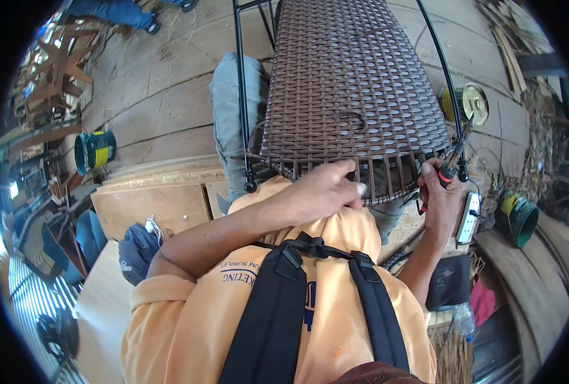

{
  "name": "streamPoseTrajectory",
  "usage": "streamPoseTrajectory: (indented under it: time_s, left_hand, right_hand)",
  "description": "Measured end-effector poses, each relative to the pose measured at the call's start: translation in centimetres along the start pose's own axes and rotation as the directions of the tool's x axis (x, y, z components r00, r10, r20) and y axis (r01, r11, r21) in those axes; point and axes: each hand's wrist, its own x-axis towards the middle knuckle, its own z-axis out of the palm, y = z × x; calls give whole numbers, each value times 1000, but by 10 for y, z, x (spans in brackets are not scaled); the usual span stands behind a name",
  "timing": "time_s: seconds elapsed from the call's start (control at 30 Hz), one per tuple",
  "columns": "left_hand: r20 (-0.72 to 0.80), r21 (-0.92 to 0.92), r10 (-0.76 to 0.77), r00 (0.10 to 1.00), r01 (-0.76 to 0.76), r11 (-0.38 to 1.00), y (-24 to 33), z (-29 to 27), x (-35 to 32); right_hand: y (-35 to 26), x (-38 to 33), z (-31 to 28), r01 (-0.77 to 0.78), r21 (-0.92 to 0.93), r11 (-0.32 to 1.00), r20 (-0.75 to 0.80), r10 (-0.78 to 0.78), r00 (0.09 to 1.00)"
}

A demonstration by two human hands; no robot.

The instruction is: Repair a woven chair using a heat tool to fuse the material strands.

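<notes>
A brown woven synthetic-rattan panel point(355, 83) on a black metal frame point(241, 77) stands in front of me, its near edge at my lap. Along that edge is a row of open strands point(380, 182). My left hand point(326, 189) is closed at the middle of this edge, fingers curled around a strand. At the right corner of the panel, my right hand point(439, 192) grips a tool with a red-and-black handle point(447, 171). The tool's thin shaft points up and away; its exact kind is unclear. A loose strand end point(353, 119) curls up from the weave.
A white power strip point(468, 217) lies right of my right hand. Green tins point(518, 217) and a yellowish tin point(475, 104) stand to the right, another green tin point(95, 152) to the left. A dark cap point(138, 253) rests on the wooden bench point(150, 201). Another person's legs point(121, 11) show at far left.
</notes>
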Motion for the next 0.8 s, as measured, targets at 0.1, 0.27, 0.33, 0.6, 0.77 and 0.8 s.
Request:
streamPoseTrajectory:
  time_s: [0.1, 0.27, 0.33, 0.6, 0.77, 0.8]
  left_hand:
    - [-29, 113, 2, 1000, 2, 994, 3, -2, 1]
    - [-338, 126, 97, 936, -57, 990, 6, -31, 19]
    - [-306, 117, 101, 947, -68, 991, 9, -44, 32]
    - [-256, 39, 27, 966, -18, 999, 2, -28, 24]
    - [-118, -58, -72, 990, 66, 996, 19, -29, 23]
    - [-117, -60, -73, 990, 66, 996, 19, -29, 23]
  right_hand:
    - [-2, 0, -1, 42, 0, 999, 29, -42, 999]
    - [-1, -1, 1, 35, 15, 999, 9, -35, 999]
    - [3, 3, -1, 64, 42, 997, 52, -66, 996]
    - [2, 1, 1, 70, 49, 996, 22, -71, 997]
    - [2, 0, 0, 85, 53, 995, 22, -86, 996]
    - [2, 0, 2, 84, 51, 995, 22, -85, 996]
